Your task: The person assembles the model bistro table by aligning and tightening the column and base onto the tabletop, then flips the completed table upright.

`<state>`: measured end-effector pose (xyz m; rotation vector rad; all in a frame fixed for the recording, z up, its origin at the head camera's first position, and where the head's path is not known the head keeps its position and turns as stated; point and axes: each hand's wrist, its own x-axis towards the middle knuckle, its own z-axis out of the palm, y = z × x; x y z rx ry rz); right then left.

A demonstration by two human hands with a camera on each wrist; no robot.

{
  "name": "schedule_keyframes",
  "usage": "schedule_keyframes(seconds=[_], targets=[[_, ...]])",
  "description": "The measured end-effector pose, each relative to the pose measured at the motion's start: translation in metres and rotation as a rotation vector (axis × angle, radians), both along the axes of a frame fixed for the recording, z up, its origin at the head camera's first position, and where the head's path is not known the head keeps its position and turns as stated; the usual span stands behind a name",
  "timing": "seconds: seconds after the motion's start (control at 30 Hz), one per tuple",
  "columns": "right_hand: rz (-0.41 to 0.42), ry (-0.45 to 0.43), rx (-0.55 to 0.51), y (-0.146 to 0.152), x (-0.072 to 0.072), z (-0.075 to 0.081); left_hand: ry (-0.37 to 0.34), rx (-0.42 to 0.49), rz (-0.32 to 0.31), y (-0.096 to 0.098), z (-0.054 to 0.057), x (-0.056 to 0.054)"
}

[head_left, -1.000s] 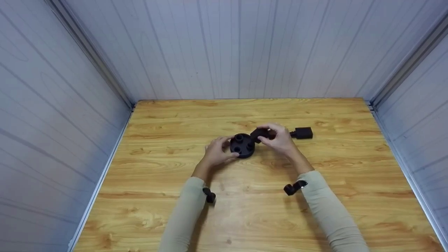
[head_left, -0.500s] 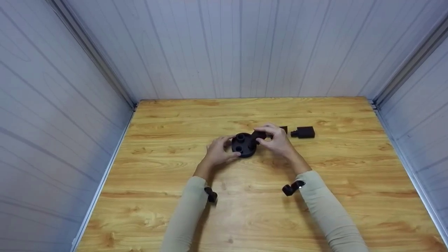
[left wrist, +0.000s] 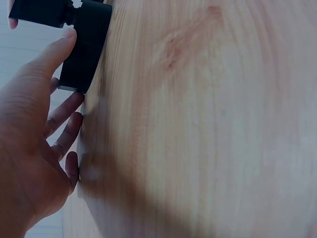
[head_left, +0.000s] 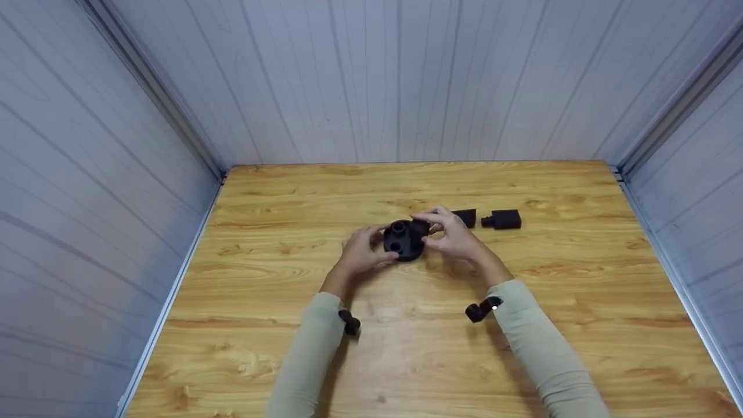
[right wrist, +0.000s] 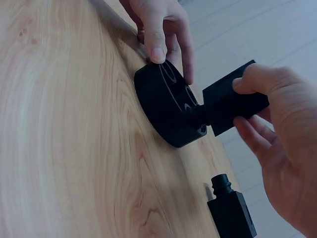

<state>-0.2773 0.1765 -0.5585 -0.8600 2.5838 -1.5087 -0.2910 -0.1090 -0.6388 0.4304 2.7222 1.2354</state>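
A black round base with raised ring-shaped sockets lies on the wooden table. My left hand grips its left rim between thumb and fingers. In the right wrist view, my right hand pinches a black rectangular block by its sides. The block's narrow neck points down at a socket on the near side of the base, touching or partly inside it; how deep it sits I cannot tell. From above, the fingers of my right hand cover part of this block.
Two more black pieces lie right of the base: a block partly behind my right hand, and a block with a threaded neck. White panel walls enclose the table at the back and sides.
My right hand has moved left with the block, turning it from tilted beside the base to upright over a socket. A loose block behind the hand has come into view. The left hand keeps its grip.
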Motion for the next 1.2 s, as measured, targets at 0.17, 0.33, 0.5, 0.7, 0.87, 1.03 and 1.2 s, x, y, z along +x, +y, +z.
schedule_keyframes(seconds=[0.17, 0.33, 0.5, 0.7, 0.87, 1.03, 1.2], targets=[[-0.016, -0.011, 0.002, 0.001, -0.001, 0.0, 0.024, -0.008, -0.006, 0.002, 0.0, 0.0], [-0.036, -0.021, 0.016, 0.002, -0.002, 0.001, 0.026, 0.001, -0.011, 0.004, 0.014, 0.007], [-0.121, 0.012, 0.024, -0.004, 0.0, -0.004, 0.0, -0.009, -0.006, 0.006, 0.025, 0.014], [-0.247, 0.017, -0.001, -0.015, 0.001, -0.014, -0.036, -0.015, -0.001, 0.006, 0.036, 0.02], [-0.264, 0.015, 0.006, -0.019, 0.001, -0.016, -0.029, -0.002, 0.008, 0.005, 0.028, 0.014], [-0.197, -0.005, 0.03, -0.016, 0.0, -0.014, -0.026, 0.014, 0.001, 0.004, 0.025, 0.012], [-0.128, -0.078, 0.023, -0.01, -0.002, -0.012, 0.017, 0.0, -0.015, 0.003, 0.026, 0.015]])
